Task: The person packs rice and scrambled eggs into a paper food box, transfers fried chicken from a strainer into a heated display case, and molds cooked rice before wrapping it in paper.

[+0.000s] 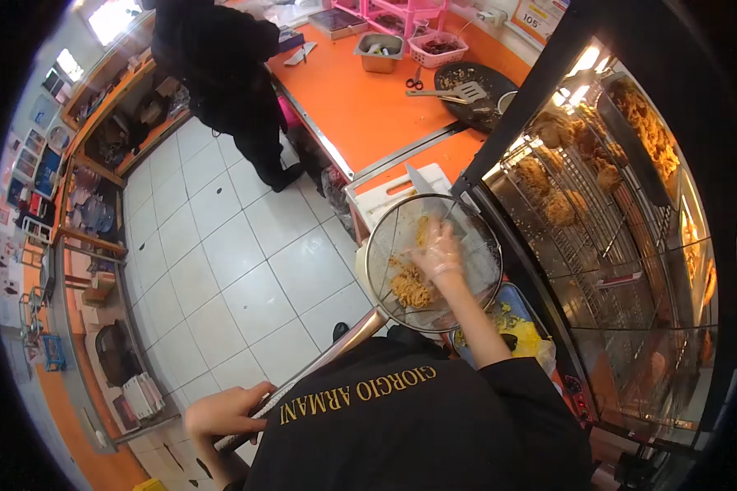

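My left hand (228,411) is closed round the long handle of a round wire-mesh strainer (477,296), at the lower left. The strainer's basket is out in front of me, near the cutting board. My right hand (440,254), in a clear plastic glove, is inside the basket with its fingers apart. A clump of golden fried chicken (411,286) lies on the mesh beside its thumb side. A narrower fried piece (422,231) is by its fingertips; whether they touch it I cannot tell.
A knife (422,183) lies on a white cutting board (377,201) behind the strainer. On the right stands a lit glass cabinet (581,204) with fried chicken. The orange counter (348,106) holds a black pan (475,78) with a spatula (467,92). Another person (221,65) stands at upper left.
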Available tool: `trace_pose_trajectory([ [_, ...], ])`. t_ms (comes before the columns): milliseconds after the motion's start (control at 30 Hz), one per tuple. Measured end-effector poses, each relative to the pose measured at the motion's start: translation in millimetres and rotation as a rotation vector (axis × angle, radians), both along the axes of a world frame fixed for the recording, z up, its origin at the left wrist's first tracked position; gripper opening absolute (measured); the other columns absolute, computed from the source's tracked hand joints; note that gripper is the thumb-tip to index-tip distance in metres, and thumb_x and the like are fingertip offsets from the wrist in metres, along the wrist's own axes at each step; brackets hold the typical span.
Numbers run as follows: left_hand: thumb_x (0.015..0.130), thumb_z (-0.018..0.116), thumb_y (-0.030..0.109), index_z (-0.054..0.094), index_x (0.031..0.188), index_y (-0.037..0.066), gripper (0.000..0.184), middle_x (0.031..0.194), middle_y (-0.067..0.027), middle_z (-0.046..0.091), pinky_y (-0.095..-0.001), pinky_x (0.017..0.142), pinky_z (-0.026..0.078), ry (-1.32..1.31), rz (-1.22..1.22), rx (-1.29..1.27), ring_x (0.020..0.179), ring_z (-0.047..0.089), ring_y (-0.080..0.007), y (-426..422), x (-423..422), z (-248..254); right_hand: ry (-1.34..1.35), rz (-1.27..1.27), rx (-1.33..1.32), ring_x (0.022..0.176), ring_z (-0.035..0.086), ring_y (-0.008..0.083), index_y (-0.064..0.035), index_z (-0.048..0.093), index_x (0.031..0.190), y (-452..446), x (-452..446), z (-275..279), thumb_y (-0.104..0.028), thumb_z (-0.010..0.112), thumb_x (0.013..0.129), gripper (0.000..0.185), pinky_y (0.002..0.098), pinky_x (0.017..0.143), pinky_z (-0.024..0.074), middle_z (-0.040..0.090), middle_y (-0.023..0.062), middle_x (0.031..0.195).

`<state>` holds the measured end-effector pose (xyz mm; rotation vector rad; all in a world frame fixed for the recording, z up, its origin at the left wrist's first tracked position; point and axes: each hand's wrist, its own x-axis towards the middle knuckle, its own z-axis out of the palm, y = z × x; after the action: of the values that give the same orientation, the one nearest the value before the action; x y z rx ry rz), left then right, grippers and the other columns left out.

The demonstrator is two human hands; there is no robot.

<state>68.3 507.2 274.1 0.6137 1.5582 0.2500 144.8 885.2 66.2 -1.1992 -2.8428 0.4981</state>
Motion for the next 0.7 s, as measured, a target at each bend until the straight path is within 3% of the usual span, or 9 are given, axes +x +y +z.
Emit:
trace_pose_trajectory([
  [167, 0.083, 0.057, 0.017, 0.039, 0.117, 0.0, 0.042, 0.068, -0.0142, 0.064, -0.0311, 0.055, 0.049, 0.023, -0.036, 0.117, 0.059, 0.065, -0.0227, -12, -1, -12, 0.076, -0.068, -0.106, 0.104, 0.052, 0.0379, -0.0077, 0.038, 0.128, 32, 7, -17, -0.035, 0.071, 0.069, 0.073, 0.0427, 0.088, 0.0444, 0.044, 0.0246, 0.121],
  [233, 0.083, 0.057, 0.018, 0.039, 0.117, 0.0, 0.043, 0.068, -0.0146, 0.063, -0.0316, 0.055, 0.049, 0.006, -0.028, 0.119, 0.06, 0.064, -0.0236, -11, -1, -10, 0.337, -0.129, -0.661, 0.102, 0.054, 0.0291, -0.0078, 0.038, 0.127, 61, 20, -34, -0.031, 0.073, 0.07, 0.071, 0.0385, 0.086, 0.046, 0.048, 0.0203, 0.118],
  [267, 0.082, 0.057, 0.019, 0.039, 0.118, 0.0, 0.044, 0.069, -0.015, 0.063, -0.0321, 0.055, 0.048, -0.012, -0.011, 0.118, 0.061, 0.064, -0.0246, -10, -2, -9, 0.578, -0.102, -0.738, 0.102, 0.053, 0.0214, -0.005, 0.041, 0.124, 64, 23, -39, -0.026, 0.073, 0.071, 0.066, 0.0352, 0.086, 0.0457, 0.051, 0.0144, 0.114],
  [300, 0.082, 0.057, 0.019, 0.039, 0.118, 0.0, 0.044, 0.069, -0.015, 0.063, -0.0321, 0.055, 0.048, -0.007, -0.011, 0.121, 0.061, 0.064, -0.0246, -8, -2, -7, 0.696, -0.042, -0.756, 0.103, 0.053, 0.0211, -0.0049, 0.041, 0.124, 75, 38, -38, -0.023, 0.072, 0.072, 0.063, 0.0347, 0.087, 0.0451, 0.051, 0.0127, 0.114],
  [400, 0.082, 0.058, 0.02, 0.039, 0.117, 0.0, 0.045, 0.07, -0.0162, 0.063, -0.0337, 0.057, 0.047, 0.066, -0.089, 0.064, 0.064, 0.064, -0.0261, -5, -3, -5, 1.001, 0.178, -0.486, 0.112, 0.047, 0.02, -0.0068, 0.042, 0.126, 82, 68, 75, -0.013, 0.066, 0.075, 0.057, 0.0338, 0.098, 0.0376, 0.049, 0.0081, 0.119],
  [433, 0.082, 0.057, 0.021, 0.039, 0.117, 0.0, 0.045, 0.071, -0.0162, 0.063, -0.034, 0.057, 0.047, 0.049, -0.073, 0.061, 0.065, 0.064, -0.0266, -6, -3, -6, 1.068, 0.026, -0.492, 0.117, 0.045, 0.0228, -0.0032, 0.044, 0.124, 77, 74, 112, -0.022, 0.065, 0.075, 0.056, 0.0361, 0.1, 0.0356, 0.048, 0.0114, 0.125],
  [533, 0.082, 0.057, 0.021, 0.04, 0.117, 0.001, 0.044, 0.071, -0.0164, 0.063, -0.0344, 0.058, 0.047, 0.046, -0.077, 0.111, 0.066, 0.064, -0.0272, -11, -5, -16, 0.713, -0.246, 0.157, 0.113, 0.05, 0.0284, 0.0007, 0.041, 0.126, 117, 91, 189, -0.03, 0.063, 0.08, 0.06, 0.038, 0.098, 0.0384, 0.048, 0.018, 0.126],
  [600, 0.081, 0.058, 0.02, 0.04, 0.116, 0.002, 0.043, 0.071, -0.0168, 0.063, -0.0346, 0.057, 0.048, 0.034, -0.058, 0.107, 0.063, 0.064, -0.0276, -6, -4, -6, 0.415, -0.564, 0.13, 0.109, 0.053, 0.0318, -0.0014, 0.041, 0.128, 136, 83, 220, -0.034, 0.06, 0.083, 0.059, 0.0391, 0.095, 0.0408, 0.048, 0.0203, 0.126],
  [700, 0.082, 0.058, 0.021, 0.04, 0.115, 0.001, 0.043, 0.071, -0.0167, 0.063, -0.0344, 0.057, 0.049, 0.101, -0.106, 0.152, 0.063, 0.064, -0.0276, -11, -4, -13, -0.323, -0.055, 0.739, 0.107, 0.054, 0.0366, -0.0056, 0.045, 0.127, 146, 71, 209, -0.042, 0.053, 0.087, 0.055, 0.0436, 0.093, 0.0425, 0.047, 0.0206, 0.126],
])
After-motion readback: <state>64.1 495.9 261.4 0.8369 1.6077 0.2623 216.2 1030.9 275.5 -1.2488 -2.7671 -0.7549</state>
